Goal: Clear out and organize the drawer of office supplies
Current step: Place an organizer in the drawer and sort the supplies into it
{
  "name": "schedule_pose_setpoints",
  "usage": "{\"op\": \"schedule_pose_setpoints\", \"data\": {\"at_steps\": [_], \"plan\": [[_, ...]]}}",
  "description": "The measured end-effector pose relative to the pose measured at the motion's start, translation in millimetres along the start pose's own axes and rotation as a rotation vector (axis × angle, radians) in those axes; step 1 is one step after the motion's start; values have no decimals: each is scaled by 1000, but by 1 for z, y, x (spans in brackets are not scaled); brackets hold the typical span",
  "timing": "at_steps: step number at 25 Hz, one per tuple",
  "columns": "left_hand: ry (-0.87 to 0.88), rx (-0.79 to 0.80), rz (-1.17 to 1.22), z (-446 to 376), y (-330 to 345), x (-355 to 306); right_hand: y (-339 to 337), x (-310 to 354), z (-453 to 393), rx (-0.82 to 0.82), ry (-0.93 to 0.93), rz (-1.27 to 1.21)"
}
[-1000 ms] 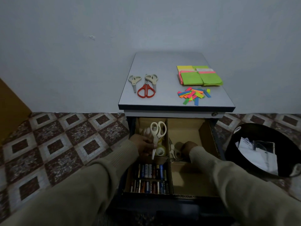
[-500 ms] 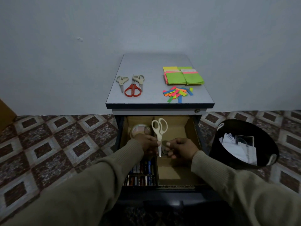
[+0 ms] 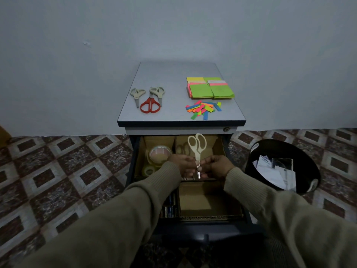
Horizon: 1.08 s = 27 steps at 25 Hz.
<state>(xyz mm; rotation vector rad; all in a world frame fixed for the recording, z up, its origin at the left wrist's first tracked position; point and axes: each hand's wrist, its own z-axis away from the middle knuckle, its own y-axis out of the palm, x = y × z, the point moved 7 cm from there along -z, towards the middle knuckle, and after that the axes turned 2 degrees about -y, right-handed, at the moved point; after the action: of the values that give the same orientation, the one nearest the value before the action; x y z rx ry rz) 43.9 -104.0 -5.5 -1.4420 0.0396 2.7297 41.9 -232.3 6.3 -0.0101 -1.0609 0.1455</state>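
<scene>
Above the open drawer (image 3: 229,151), your left hand (image 3: 181,163) and right hand (image 3: 218,165) both pinch the blades of the cream scissors (image 3: 197,149), handles up, a light, rigid, sharp-tipped tool probably best carried with blades closed.

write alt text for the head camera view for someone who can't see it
Both hands, left and right, hold a cream-handled pair of scissors by its blades, handles up, over an open cardboard-lined drawer holding clear tape rolls. On the grey cabinet top lie three more scissors, neon sticky notes and coloured paper strips.
</scene>
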Motion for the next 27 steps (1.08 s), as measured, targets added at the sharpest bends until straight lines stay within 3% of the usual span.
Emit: {"op": "schedule_pose_setpoints", "data": {"at_steps": [4,7,12,14,21,27], "plan": [[3,-40,-115,-3,-6,-3,1,2,-12,-5,17,54],[91,-179,-274,-3,-32,-8,0,1,-19,-8,77,76],[468,-609,-1074,3,-93,-22,-5,-4,-39,-73,138,199],[505,-657,-1098,-3,-110,-12,-8,-9,-48,-97,168,240],[541,-558,-1061,-23,-120,8,-9,-31,-77,-120,216,404],[546,-522,-1028,-30,-120,14,0,-30,-86,-21,121,1080]]}}
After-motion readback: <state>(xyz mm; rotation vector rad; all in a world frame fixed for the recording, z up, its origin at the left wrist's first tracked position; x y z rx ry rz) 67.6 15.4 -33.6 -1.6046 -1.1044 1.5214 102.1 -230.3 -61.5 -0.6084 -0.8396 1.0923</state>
